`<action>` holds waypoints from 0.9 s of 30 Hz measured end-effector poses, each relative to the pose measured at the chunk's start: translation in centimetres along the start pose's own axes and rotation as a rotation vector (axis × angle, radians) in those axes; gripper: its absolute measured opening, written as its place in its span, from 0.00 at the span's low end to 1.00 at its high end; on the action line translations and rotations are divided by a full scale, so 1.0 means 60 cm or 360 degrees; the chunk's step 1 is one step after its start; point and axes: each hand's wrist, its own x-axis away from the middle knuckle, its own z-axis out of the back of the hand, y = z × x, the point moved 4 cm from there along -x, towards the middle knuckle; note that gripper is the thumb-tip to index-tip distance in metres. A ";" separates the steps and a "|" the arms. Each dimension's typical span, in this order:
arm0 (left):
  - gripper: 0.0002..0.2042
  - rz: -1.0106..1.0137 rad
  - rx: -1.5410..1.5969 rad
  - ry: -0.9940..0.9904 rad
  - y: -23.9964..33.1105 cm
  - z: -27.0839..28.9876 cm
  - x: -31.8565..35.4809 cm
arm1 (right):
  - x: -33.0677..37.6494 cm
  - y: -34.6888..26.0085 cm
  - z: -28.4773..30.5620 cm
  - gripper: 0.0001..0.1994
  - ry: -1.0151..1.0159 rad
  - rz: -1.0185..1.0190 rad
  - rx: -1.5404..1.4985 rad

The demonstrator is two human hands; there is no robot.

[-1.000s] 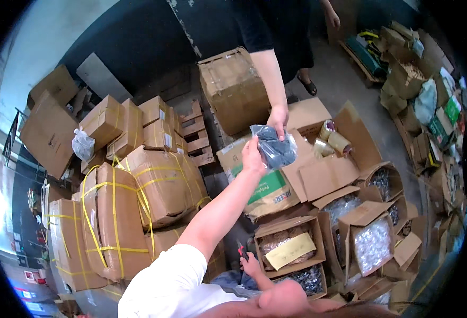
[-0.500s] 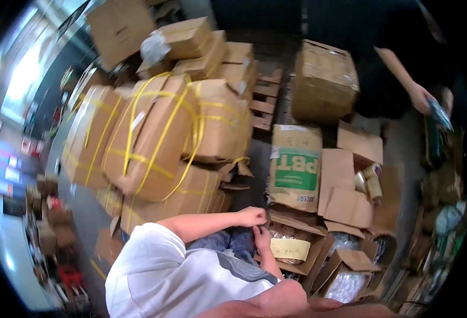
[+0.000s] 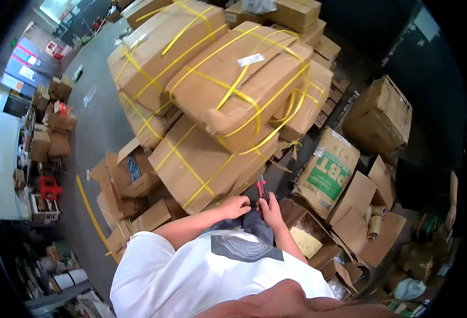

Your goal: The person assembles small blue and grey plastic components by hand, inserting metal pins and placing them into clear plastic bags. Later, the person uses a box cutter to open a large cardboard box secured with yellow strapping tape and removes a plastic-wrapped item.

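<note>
My right hand (image 3: 269, 208) is wrapped round a slim red-and-black utility knife (image 3: 262, 188), its tip pointing away from me. Just to its left, my left hand (image 3: 235, 207) is closed with the fingers curled under; what it holds, if anything, is hidden. Both hands are above my lap. Beyond them a large carton (image 3: 209, 161) with yellow straps lies tilted under a stack of similar strapped cartons (image 3: 238, 79). By my right forearm stands an open carton (image 3: 326, 254) with a yellow paper sheet (image 3: 305, 241) on its contents.
A brown-and-green printed sack (image 3: 326, 172) lies to the right, near opened cartons (image 3: 352, 206) with rolls of tape (image 3: 375, 225). A torn carton (image 3: 132, 177) with blue items sits at left. Another person's arm (image 3: 452, 199) shows at the right edge. A red stool (image 3: 49, 188) stands far left.
The view has swung left, so the strapped cartons appear nearer the middle. My hands have moved slightly apart, and the knife now shows in my right hand.
</note>
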 end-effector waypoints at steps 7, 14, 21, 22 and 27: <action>0.13 0.0254 0.0314 0.0192 -0.175 0.015 0.202 | -0.013 -0.052 -0.182 0.11 -0.0441 -0.0083 0.0174; 0.14 0.1279 0.0862 0.1317 -0.436 -0.136 0.409 | -0.065 -0.072 -0.282 0.08 -0.0894 -0.0206 0.0360; 0.12 0.1921 0.1221 0.1383 -0.419 -0.383 0.551 | -0.160 -0.037 -0.427 0.09 -0.1303 0.0086 0.0793; 0.13 0.1928 0.1311 0.1421 -0.402 -0.395 0.544 | -0.168 -0.026 -0.448 0.09 -0.1321 0.0148 0.0793; 0.14 0.2123 0.1250 0.1485 -0.333 -0.431 0.507 | -0.183 0.074 -0.516 0.11 -0.1510 0.0663 0.1356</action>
